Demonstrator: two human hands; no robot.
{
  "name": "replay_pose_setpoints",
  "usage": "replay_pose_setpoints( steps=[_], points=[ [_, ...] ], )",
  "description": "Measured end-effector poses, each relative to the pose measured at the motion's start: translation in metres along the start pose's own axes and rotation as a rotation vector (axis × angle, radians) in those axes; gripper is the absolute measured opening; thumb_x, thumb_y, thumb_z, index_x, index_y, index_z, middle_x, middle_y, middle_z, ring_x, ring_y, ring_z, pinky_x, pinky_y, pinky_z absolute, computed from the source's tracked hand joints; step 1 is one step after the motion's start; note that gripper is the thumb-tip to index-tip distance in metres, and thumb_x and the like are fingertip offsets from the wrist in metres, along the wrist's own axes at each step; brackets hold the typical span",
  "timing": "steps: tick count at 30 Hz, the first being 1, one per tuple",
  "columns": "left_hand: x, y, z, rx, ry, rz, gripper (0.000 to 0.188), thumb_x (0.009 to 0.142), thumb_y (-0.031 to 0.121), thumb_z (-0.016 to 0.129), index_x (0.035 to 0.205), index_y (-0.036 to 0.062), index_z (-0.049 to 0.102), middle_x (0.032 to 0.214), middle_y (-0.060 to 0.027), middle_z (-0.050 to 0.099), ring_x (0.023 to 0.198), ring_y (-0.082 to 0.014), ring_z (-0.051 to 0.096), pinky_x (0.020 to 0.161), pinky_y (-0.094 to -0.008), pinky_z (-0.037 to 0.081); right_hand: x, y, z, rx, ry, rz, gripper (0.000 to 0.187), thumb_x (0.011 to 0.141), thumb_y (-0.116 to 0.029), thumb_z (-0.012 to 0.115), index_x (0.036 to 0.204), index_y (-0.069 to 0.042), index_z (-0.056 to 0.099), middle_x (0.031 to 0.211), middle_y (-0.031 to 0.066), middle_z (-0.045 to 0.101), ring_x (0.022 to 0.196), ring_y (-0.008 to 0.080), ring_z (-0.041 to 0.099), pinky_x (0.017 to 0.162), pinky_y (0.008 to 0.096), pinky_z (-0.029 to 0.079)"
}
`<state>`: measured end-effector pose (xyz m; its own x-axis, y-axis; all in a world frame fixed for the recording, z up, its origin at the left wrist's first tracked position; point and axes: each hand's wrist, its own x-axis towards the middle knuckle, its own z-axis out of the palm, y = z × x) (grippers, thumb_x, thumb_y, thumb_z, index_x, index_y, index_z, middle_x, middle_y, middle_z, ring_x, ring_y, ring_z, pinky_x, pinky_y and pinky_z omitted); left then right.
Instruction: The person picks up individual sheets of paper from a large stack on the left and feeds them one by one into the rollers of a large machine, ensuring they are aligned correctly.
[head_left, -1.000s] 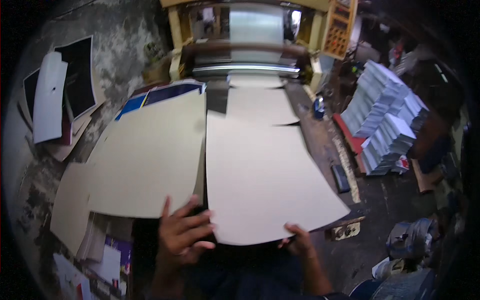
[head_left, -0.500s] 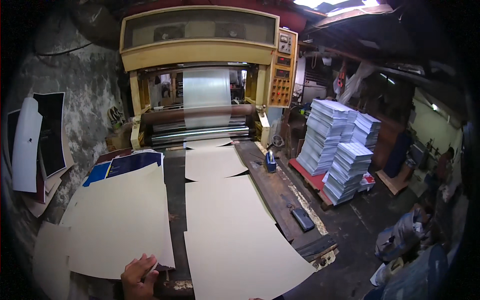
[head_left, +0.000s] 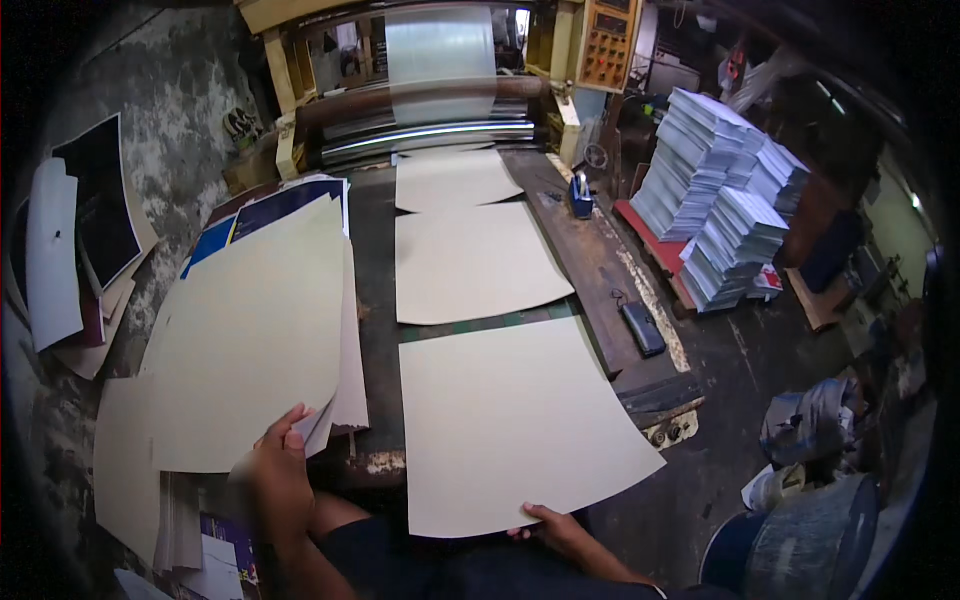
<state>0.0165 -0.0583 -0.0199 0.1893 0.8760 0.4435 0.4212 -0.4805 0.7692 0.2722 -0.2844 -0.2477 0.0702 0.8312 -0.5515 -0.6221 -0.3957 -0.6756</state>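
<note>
My left hand (head_left: 280, 462) pinches the near right corner of the top cream sheet (head_left: 250, 330) on the left pile, and that corner curls up a little. Under the near edge of another cream sheet (head_left: 520, 430), my right hand (head_left: 548, 528) grips it with the thumb on top. This sheet lies along the dark feed table, its near end reaching out toward me. Ahead of it, past a narrow gap, lies a second sheet (head_left: 475, 262). A third sheet (head_left: 450, 178) runs up to the shiny roller (head_left: 430, 140) of a large machine.
Along the table's right edge are a blue tape dispenser (head_left: 581, 196) and a dark case (head_left: 642, 328). Tall paper stacks (head_left: 690, 170) stand on a red pallet to the right. A blue drum (head_left: 790, 545) is near right. Large sheets (head_left: 55, 250) lean on the left wall.
The view has tipped downward. My left hand has closed on the pile's top sheet corner. My right hand now shows, holding the near sheet, and a gap separates that sheet from the one ahead.
</note>
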Motion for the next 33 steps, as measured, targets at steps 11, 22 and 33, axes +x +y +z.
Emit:
replay_pose_setpoints(
  steps=[11,22,33],
  points=[
    [0.000,-0.008,0.015,0.150,0.143,0.068,0.027,0.093,0.011,0.053,0.116,0.0006,0.062,0.096,-0.0134,0.069,0.090,-0.0227,0.064,0.084,-0.0337,0.045,0.074,-0.038,-0.005,0.248,-0.052,-0.050,0.038,0.098,-0.030,0.051,0.115,0.004,0.050,0.095,0.0153,0.062,0.078,0.0205,0.062,0.072,0.0381,0.052],
    [0.004,-0.034,-0.019,-0.783,0.560,-0.209,0.036,0.096,0.030,0.059,0.111,-0.0029,0.062,0.106,-0.0115,0.064,0.102,-0.0215,0.059,0.096,-0.0348,0.042,0.145,-0.043,-0.002,0.333,0.049,-0.165,0.040,0.100,-0.031,0.046,0.124,-0.001,0.039,0.106,0.0225,0.064,0.078,0.0230,0.063,0.078,0.0463,0.055],
    [-0.014,0.013,0.003,-0.053,-0.033,0.362,0.031,0.092,0.046,0.056,0.095,0.0202,0.073,0.101,-0.0028,0.072,0.116,-0.0278,0.059,0.112,-0.0511,0.016,0.093,-0.079,-0.001,0.312,-0.174,-0.327,0.061,0.097,-0.038,0.049,0.145,-0.005,0.030,0.124,0.0187,0.058,0.090,0.0223,0.063,0.083,0.0402,0.053]
  ],
)
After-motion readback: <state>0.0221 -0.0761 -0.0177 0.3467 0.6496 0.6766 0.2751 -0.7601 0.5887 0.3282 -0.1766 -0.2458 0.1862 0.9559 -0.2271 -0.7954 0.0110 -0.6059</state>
